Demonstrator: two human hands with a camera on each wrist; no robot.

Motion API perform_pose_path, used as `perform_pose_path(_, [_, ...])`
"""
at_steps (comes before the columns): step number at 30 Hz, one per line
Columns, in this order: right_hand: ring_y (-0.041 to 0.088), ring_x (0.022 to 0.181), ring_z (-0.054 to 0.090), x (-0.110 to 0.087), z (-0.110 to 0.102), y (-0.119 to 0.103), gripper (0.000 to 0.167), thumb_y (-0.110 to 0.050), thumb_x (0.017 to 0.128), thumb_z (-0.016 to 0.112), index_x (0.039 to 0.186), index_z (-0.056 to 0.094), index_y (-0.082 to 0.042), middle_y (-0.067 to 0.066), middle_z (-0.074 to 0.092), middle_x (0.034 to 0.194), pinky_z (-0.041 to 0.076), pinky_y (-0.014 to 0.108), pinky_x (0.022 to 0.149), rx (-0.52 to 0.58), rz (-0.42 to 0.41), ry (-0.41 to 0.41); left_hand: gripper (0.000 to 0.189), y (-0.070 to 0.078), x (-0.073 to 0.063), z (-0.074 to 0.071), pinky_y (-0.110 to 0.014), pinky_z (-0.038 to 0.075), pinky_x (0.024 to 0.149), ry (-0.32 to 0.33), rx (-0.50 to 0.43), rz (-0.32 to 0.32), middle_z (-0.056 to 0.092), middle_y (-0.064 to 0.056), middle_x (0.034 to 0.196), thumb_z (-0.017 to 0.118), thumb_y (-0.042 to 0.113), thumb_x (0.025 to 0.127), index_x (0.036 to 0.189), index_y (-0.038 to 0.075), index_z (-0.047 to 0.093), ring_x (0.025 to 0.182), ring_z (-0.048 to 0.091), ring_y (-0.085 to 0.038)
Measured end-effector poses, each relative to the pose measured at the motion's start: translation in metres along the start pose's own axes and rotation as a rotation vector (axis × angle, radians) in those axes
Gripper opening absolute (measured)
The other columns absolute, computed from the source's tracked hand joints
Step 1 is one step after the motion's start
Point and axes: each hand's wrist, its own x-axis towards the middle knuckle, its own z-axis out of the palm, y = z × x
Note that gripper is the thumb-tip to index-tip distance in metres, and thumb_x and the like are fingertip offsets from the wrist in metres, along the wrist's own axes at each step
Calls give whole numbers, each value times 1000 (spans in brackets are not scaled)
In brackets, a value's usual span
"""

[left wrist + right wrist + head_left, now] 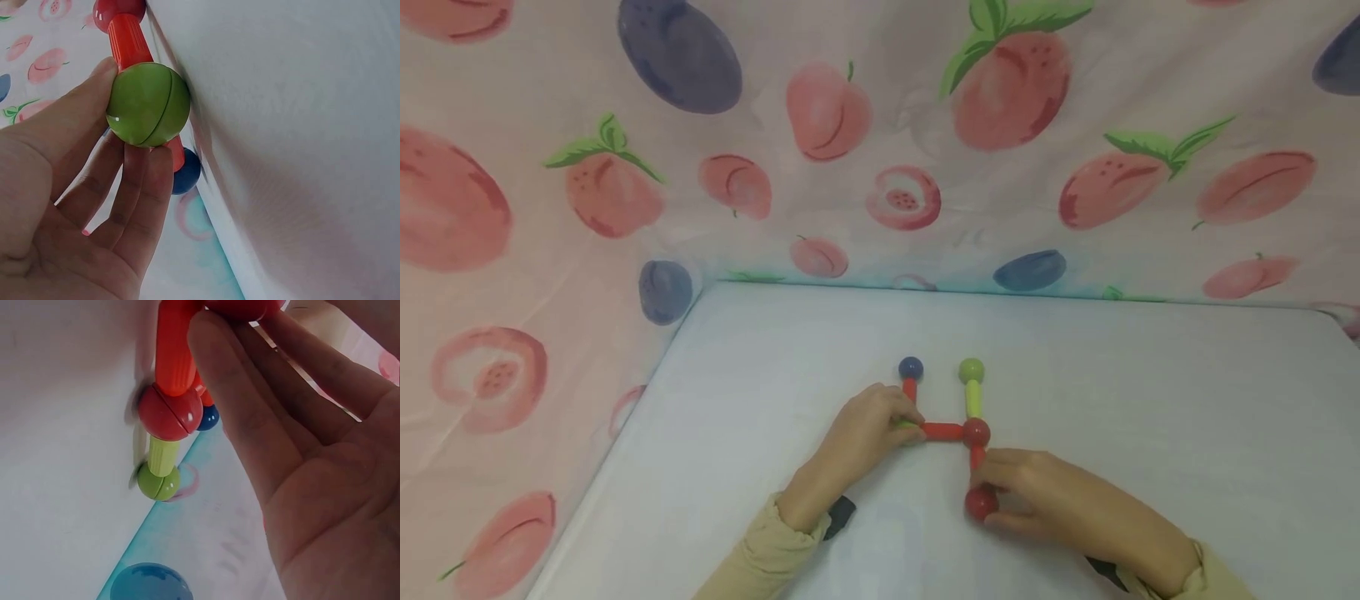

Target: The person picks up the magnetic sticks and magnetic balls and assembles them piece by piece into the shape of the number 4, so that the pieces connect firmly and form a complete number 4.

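Observation:
A flat figure of rods and balls lies on the white table. My left hand (872, 425) pinches a green ball (147, 103) between thumb and fingers at its left corner. From that ball one red rod (910, 390) runs away to a blue ball (911, 368), and another red rod (942, 432) runs right to a red ball (976, 432). A yellow-green rod (973, 400) joins this red ball to a lighter green ball (972, 371). Toward me, a further red rod (977, 458) leads to a second red ball (981, 503), which my right hand (1045, 492) holds between thumb and fingers.
The white tabletop (1150, 400) spreads around the figure. Behind it and along the left hangs a pale pink cloth (850, 192) printed with fruit. Dark wrist pieces (840, 517) show by both sleeves.

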Motion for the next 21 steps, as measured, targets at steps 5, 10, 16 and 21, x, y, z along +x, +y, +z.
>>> perform_pose_path(5, [-2, 78, 54, 1, 4, 0, 25, -22, 82, 81, 105, 70, -19, -18, 60, 91, 55, 18, 74, 9, 55, -38, 13, -1, -2, 0, -20, 46, 71, 5, -6, -2, 61, 12, 77, 83, 20, 80, 92, 17, 80, 78, 51, -10])
perform_pose_path(10, [-3, 78, 53, 2, 8, 1, 29, -22, 80, 82, 107, 70, -19, -16, 60, 94, 55, 17, 75, -31, 77, -56, 13, -2, -2, 2, -20, 46, 71, 4, -14, -3, 61, 13, 77, 83, 20, 80, 93, 17, 80, 78, 51, -10])
perform_pose_path(16, [-3, 77, 52, 0, 12, 6, 29, -20, 80, 83, 105, 69, -19, -13, 57, 96, 54, 16, 71, -59, 55, -46, 14, -2, -1, 2, -20, 46, 71, 3, -14, -11, 62, 13, 77, 83, 20, 80, 93, 18, 80, 78, 50, -9])
perform_pose_path(21, [-3, 77, 52, 0, 13, 6, 28, -21, 80, 83, 105, 69, -19, -13, 57, 96, 54, 16, 71, -74, 54, -34, 14, -2, -1, 0, -20, 46, 71, 1, -18, -9, 62, 13, 78, 83, 20, 80, 93, 18, 80, 78, 50, -9])
